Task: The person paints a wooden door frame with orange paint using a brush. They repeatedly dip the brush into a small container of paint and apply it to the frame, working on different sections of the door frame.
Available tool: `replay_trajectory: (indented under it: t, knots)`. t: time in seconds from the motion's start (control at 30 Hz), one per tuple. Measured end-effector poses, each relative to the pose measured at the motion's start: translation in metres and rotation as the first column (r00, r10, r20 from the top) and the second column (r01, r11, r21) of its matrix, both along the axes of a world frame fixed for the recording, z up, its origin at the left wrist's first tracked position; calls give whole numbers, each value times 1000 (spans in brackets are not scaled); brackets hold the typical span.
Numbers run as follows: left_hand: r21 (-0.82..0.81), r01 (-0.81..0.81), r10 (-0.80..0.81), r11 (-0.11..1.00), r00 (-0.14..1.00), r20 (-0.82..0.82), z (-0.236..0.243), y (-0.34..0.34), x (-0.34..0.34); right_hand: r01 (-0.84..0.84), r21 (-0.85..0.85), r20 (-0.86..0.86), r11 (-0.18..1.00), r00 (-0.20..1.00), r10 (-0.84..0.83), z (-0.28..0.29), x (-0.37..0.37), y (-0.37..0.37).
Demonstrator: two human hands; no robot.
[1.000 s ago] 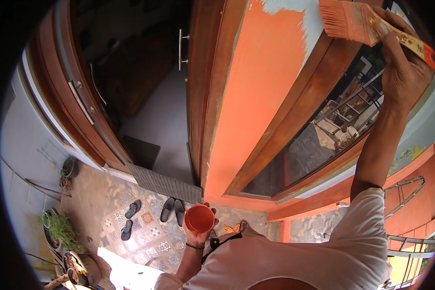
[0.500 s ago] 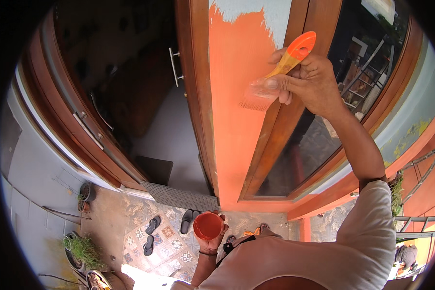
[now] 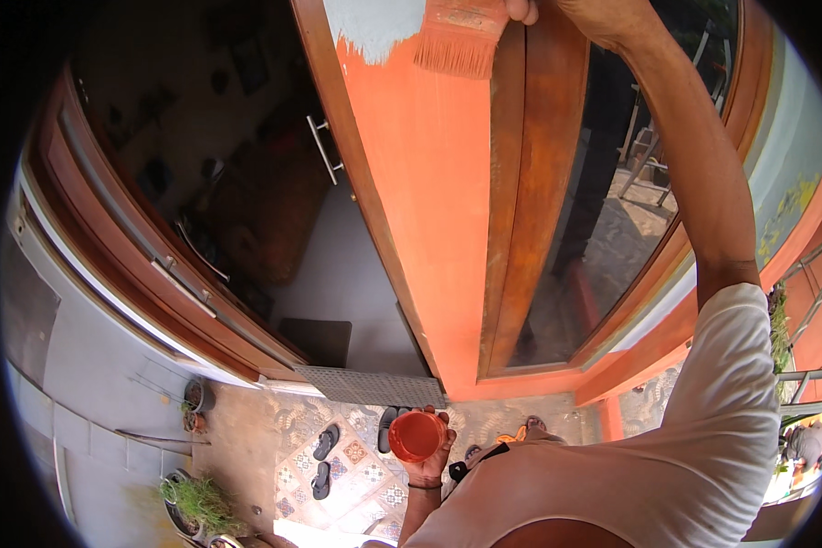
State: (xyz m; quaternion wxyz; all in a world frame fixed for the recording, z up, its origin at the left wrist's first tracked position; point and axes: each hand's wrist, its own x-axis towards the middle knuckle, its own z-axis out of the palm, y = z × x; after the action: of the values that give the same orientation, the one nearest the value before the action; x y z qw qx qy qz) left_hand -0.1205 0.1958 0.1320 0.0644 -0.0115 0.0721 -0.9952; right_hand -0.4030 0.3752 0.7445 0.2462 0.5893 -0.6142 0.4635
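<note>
Paintbrush [image 3: 463, 38] gripped in right hand [image 3: 603, 16] near window frame [image 3: 550, 137] edge, cup [image 3: 417, 437] clasped in left hand [image 3: 426, 472], open doorway [image 3: 315, 265] leftward

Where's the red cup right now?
Head view, lower middle: the red cup is in the person's left hand, appearing just right of the black slides on the tiled floor.

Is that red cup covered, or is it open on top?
Open: no lid shows on the red cup, and you can see down into it. How full it is, I cannot tell.
</note>
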Motion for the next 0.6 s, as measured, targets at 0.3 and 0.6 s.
replay_trajectory:
  t: [0.3, 0.6]
  knots:
    - [6, -32, 32, 999, 999, -9, -10, -8, 4, -120, -5, 19, 993, 993, 120, -33, 19, 10]
    - [33, 42, -41, 999, 998, -41, -5, 3, -15, -163, -65, -61, 984, 985, 159, -61, -14, 24]
